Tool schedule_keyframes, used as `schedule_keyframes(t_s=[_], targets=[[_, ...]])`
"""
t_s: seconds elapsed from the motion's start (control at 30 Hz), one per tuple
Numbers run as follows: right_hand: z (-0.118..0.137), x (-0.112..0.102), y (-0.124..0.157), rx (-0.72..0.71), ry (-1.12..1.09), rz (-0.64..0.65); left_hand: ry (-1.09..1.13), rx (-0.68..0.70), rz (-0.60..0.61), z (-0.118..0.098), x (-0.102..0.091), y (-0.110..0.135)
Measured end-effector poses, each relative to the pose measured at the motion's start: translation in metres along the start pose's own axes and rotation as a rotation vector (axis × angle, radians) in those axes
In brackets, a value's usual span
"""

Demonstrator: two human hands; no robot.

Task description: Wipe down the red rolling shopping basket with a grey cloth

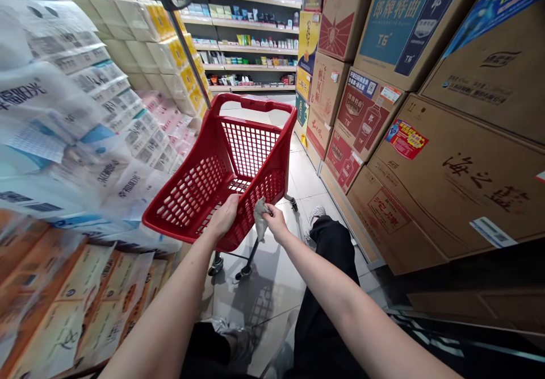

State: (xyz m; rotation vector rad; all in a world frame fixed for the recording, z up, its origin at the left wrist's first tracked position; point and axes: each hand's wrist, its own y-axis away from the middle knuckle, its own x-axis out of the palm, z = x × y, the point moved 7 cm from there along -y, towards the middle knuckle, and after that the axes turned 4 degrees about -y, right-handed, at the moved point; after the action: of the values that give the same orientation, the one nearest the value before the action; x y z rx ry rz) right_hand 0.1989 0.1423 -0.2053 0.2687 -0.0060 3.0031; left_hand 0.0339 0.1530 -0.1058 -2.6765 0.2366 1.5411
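Bare forearms (pixel 340 299) are spanning the foreground; the left hand (pixel 225 219) is gripping the side rim (pixel 272 150) of a red perforated plastic shopping cart (pixel 217 146) — apparently steadying it — while the right hand (pixel 276 223) is pinching a crumpled grey cloth (pixel 260 220) just outside and below that rim.

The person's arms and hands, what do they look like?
The left hand and right hand are bare: no gloves or watches show. The left forearm and right forearm narrow toward the hands, with no sleeves, cables or markings in view.
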Motion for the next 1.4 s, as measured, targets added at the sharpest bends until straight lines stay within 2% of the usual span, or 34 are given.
schedule_keyframes(t_s=[0.07, 0.1, 0.23, 0.43, 0.57, 0.63, 0.7, 0.77, 0.9, 1.03, 1.13, 1.2, 1.23, 1.27, 1.33, 1.4], targets=[[0.002, -0.002, 0.0, -0.038, 0.02, -0.026, 0.071, 0.067, 0.053, 0.006, -0.001, 0.006], [0.002, -0.001, -0.001, -0.048, 0.032, -0.018, 0.055, 0.054, 0.084, 0.012, 0.0, 0.011], [0.0, 0.022, -0.006, -0.088, 0.097, 0.064, -0.21, -0.178, 0.124, 0.043, 0.001, 0.033], [0.004, 0.052, 0.005, -0.161, 0.257, -0.013, -0.324, -0.168, 0.085, 0.039, 0.005, 0.04], [0.001, 0.063, 0.021, -0.175, 0.322, 0.113, -0.312, -0.213, 0.081, 0.046, 0.004, 0.035], [-0.008, 0.058, 0.026, -0.119, 0.323, 0.158, -0.294, -0.229, 0.088, 0.05, 0.004, 0.034], [-0.015, 0.044, 0.025, -0.056, 0.297, 0.074, -0.281, -0.23, 0.099, 0.05, 0.003, 0.035], [-0.014, 0.033, 0.02, -0.054, 0.247, -0.028, -0.282, -0.231, 0.105, 0.049, 0.003, 0.037], [0.004, 0.042, 0.003, -0.147, 0.209, 0.002, -0.301, -0.221, 0.106, 0.04, 0.003, 0.04], [0.017, 0.046, -0.009, -0.106, 0.309, -0.029, -0.307, -0.216, 0.103, 0.033, 0.005, 0.04], [0.011, 0.047, -0.005, -0.039, 0.204, 0.062, -0.301, -0.211, 0.102, 0.031, 0.004, 0.04], [-0.003, 0.049, 0.006, 0.046, 0.057, 0.181, -0.297, -0.208, 0.107, 0.032, 0.004, 0.04], [-0.012, 0.048, 0.012, 0.097, -0.014, 0.196, -0.294, -0.203, 0.111, 0.032, 0.004, 0.04], [-0.021, 0.043, 0.017, 0.146, -0.071, 0.163, -0.289, -0.195, 0.114, 0.032, 0.004, 0.04], [-0.036, 0.028, 0.024, 0.213, -0.137, 0.009, -0.283, -0.185, 0.113, 0.033, 0.004, 0.04], [-0.043, 0.014, 0.027, 0.231, -0.172, -0.123, -0.281, -0.184, 0.117, 0.035, 0.005, 0.04]])
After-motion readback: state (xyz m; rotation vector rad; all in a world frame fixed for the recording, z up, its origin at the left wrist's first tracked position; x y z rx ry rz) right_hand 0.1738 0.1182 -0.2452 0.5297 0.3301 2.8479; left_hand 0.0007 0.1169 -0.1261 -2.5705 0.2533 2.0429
